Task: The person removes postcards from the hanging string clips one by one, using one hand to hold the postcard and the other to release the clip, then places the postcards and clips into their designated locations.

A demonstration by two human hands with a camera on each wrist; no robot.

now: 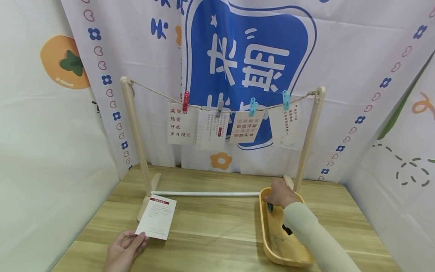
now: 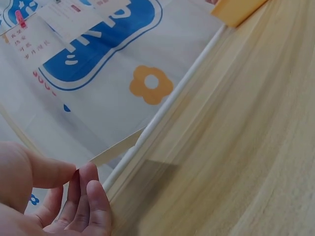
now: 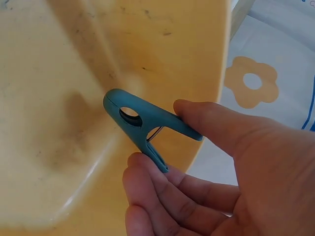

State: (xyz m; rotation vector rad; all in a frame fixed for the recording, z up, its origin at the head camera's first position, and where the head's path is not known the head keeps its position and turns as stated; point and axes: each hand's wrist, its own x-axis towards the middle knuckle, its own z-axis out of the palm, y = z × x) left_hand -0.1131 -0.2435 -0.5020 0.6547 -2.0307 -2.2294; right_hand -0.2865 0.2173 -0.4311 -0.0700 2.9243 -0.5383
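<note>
My left hand (image 1: 125, 249) pinches the lower left corner of a white printed card (image 1: 157, 217) with a dark red band along its top. In the left wrist view the card (image 2: 118, 149) shows almost edge-on between thumb and fingers. At the right, my right hand (image 1: 281, 193) reaches into a yellow tray (image 1: 266, 241). Its thumb and fingers pinch the two handles of a teal clothespin (image 3: 142, 115), over the tray's inside. Behind, a twine line holds several cards, among them a red-lettered card (image 1: 179, 126), hung by red, grey and light blue clothespins (image 1: 286, 100).
The twine spans two wooden posts (image 1: 137, 139) joined low down by a white rod (image 1: 207, 193). A small black thing (image 1: 287, 229) lies in the tray, partly behind the right sleeve (image 1: 316, 234). Wooden tabletop (image 1: 217, 234) lies between the hands, with a printed curtain (image 1: 156, 68) behind.
</note>
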